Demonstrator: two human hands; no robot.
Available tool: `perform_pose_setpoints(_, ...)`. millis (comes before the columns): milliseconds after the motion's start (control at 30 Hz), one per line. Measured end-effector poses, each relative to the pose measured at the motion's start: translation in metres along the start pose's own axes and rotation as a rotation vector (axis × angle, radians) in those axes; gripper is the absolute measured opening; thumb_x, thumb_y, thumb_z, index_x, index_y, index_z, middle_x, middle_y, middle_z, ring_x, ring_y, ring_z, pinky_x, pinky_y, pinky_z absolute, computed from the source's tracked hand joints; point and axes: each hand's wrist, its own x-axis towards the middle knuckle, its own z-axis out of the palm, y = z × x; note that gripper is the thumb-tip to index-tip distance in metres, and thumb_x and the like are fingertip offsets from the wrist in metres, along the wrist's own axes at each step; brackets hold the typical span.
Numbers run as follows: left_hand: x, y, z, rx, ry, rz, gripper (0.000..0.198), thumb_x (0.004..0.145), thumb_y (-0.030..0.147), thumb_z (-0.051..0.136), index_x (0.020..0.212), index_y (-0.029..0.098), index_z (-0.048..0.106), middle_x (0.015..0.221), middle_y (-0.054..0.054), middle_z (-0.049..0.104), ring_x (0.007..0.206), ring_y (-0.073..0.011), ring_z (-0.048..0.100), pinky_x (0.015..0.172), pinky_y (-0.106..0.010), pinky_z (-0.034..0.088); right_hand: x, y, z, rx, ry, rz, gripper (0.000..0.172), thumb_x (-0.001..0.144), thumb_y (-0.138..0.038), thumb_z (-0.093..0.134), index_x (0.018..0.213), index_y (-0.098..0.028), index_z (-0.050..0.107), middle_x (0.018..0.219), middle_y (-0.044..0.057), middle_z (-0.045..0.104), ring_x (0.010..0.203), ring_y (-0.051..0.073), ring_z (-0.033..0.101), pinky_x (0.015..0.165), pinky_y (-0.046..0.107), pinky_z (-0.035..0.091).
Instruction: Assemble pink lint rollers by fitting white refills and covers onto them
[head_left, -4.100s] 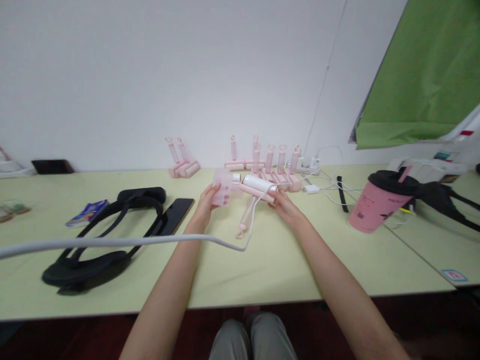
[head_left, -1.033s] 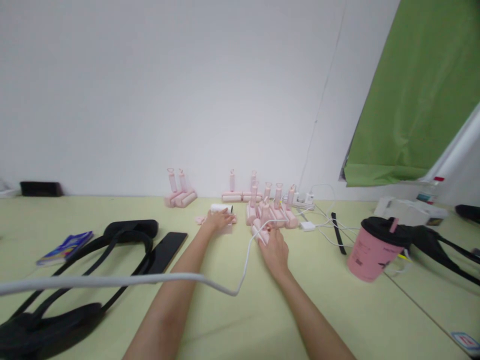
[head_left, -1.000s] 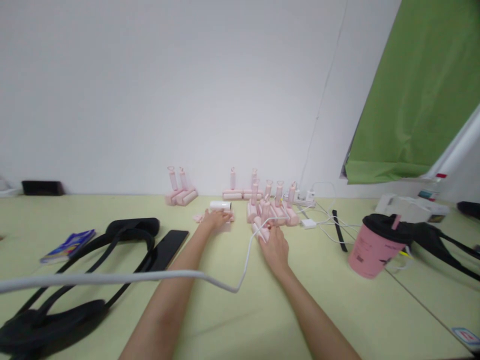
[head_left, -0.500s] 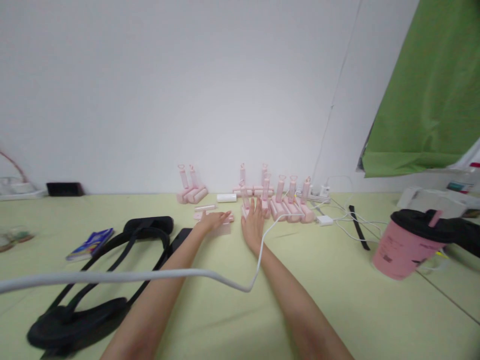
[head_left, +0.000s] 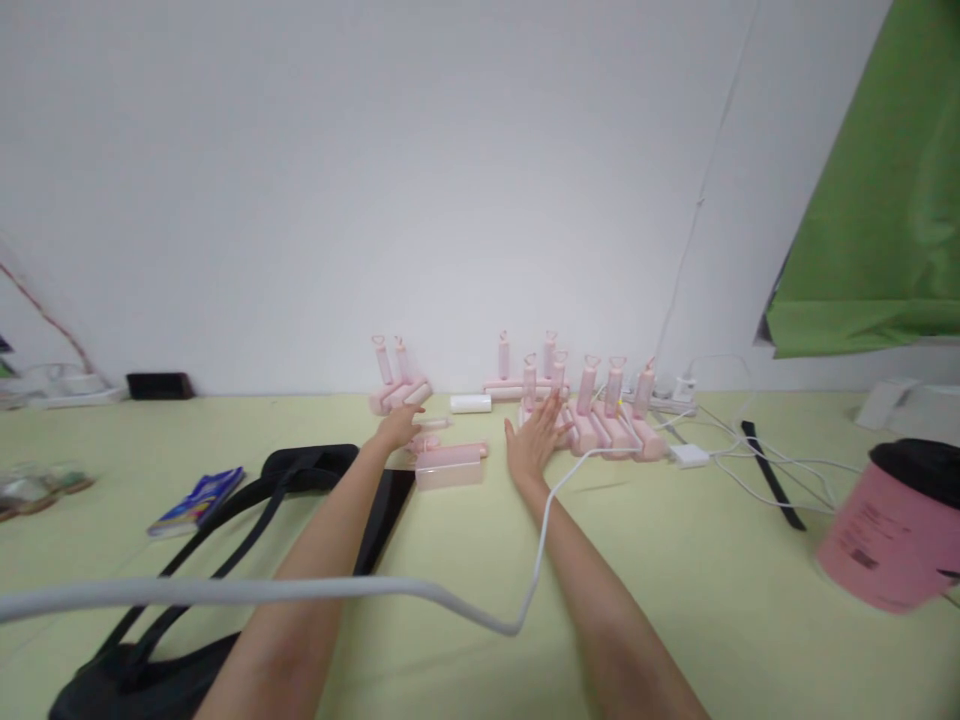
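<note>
My right hand (head_left: pixel 536 440) lies with fingers spread against the left end of a row of pink blocks (head_left: pixel 583 432). A clear pink tube with a loop on top (head_left: pixel 529 382) stands upright just behind its fingers. The hand hides part of the blocks there. My left hand (head_left: pixel 397 428) reaches out with extended fingers beside a small clear tube lying flat (head_left: pixel 433 424); whether it touches the tube I cannot tell. Just right of and nearer than that hand lie a pink piece (head_left: pixel 471 450) and a translucent pink box (head_left: pixel 448 468).
Two more upright tubes on pink blocks (head_left: pixel 401 395) stand by the wall, near a white cylinder (head_left: pixel 471 404). A black strap frame (head_left: pixel 281 480) and blue packet (head_left: pixel 196 502) lie left. White cables (head_left: pixel 720 440) and a pink cup (head_left: pixel 874 530) are right. A white cord (head_left: pixel 300 590) crosses in front.
My left hand has moved left off the pink piece, uncovering it and the box. My right hand and the leftmost upright tube have shifted right, closer to the row. The view has turned slightly left.
</note>
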Motion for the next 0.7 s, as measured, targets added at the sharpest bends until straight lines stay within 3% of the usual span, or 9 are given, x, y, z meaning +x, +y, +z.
perform_pose_setpoints(100, 0.008, -0.01, 0.003, 0.135, -0.049, 0.011, 0.03, 0.064, 0.04, 0.063, 0.086, 0.02, 0.067, 0.107, -0.009, 0.064, 0.107, -0.0252, 0.054, 0.099, -0.035, 0.035, -0.011, -0.011, -0.005, 0.12, -0.081, -0.32, 0.061, 0.086, -0.032, 0.039, 0.141, -0.012, 0.022, 0.147, 0.015, 0.019, 0.138, 0.024, 0.007, 0.108, 0.054, 0.005)
perform_pose_setpoints(167, 0.01, -0.015, 0.006, 0.212, -0.08, 0.026, 0.03, 0.065, 0.038, 0.062, 0.088, 0.019, 0.067, 0.11, -0.009, 0.063, 0.111, -0.0255, 0.052, 0.101, -0.036, 0.033, -0.017, -0.02, -0.006, 0.173, -0.239, -0.613, 0.06, 0.084, -0.033, 0.046, 0.139, -0.019, 0.028, 0.144, 0.011, 0.03, 0.137, 0.022, 0.014, 0.11, 0.05, 0.004)
perform_pose_setpoints(233, 0.009, -0.018, 0.008, 0.281, -0.11, 0.048, 0.029, 0.067, 0.035, 0.061, 0.089, 0.019, 0.068, 0.114, -0.009, 0.061, 0.114, -0.026, 0.049, 0.102, -0.036, 0.031, -0.022, -0.026, -0.003, 0.17, -0.404, -0.764, 0.063, 0.078, -0.034, 0.056, 0.135, -0.018, 0.036, 0.138, 0.013, 0.04, 0.134, 0.025, 0.021, 0.109, 0.053, -0.001)
perform_pose_setpoints(367, -0.002, -0.014, 0.01, 0.397, -0.174, 0.097, 0.026, 0.07, 0.034, 0.059, 0.09, 0.022, 0.07, 0.125, -0.008, 0.055, 0.116, -0.0274, 0.048, 0.102, -0.039, 0.03, -0.028, -0.022, -0.004, 0.127, -0.567, -0.754, 0.054, 0.075, -0.034, 0.063, 0.124, -0.017, 0.048, 0.12, 0.013, 0.056, 0.126, 0.028, 0.036, 0.104, 0.06, -0.007)
perform_pose_setpoints(500, -0.015, -0.005, 0.013, 0.46, -0.208, 0.136, 0.029, 0.075, 0.042, 0.053, 0.091, 0.024, 0.07, 0.126, -0.006, 0.054, 0.116, -0.0257, 0.048, 0.101, -0.036, 0.03, -0.037, 0.003, -0.034, 0.171, -0.594, -0.738, 0.055, 0.073, -0.041, 0.065, 0.123, -0.023, 0.05, 0.118, 0.008, 0.058, 0.116, 0.025, 0.046, 0.107, 0.055, 0.007)
perform_pose_setpoints(600, -0.022, 0.003, 0.014, 0.478, -0.232, 0.154, 0.037, 0.076, 0.051, 0.05, 0.093, 0.025, 0.07, 0.127, -0.006, 0.054, 0.117, -0.0262, 0.047, 0.102, -0.036, 0.028, -0.045, 0.039, -0.07, 0.237, -0.669, -0.562, 0.054, 0.074, -0.045, 0.062, 0.122, -0.023, 0.052, 0.116, 0.008, 0.059, 0.11, 0.024, 0.05, 0.101, 0.045, 0.028)
perform_pose_setpoints(700, -0.029, 0.012, 0.016, 0.492, -0.332, 0.182, 0.043, 0.069, 0.059, 0.055, 0.091, 0.026, 0.071, 0.128, -0.006, 0.053, 0.118, -0.0287, 0.044, 0.103, -0.039, 0.025, -0.046, 0.086, -0.101, 0.385, -0.695, -0.281, 0.044, 0.08, -0.048, 0.051, 0.115, -0.022, 0.058, 0.116, 0.008, 0.059, 0.106, 0.022, 0.053, 0.094, 0.037, 0.037)
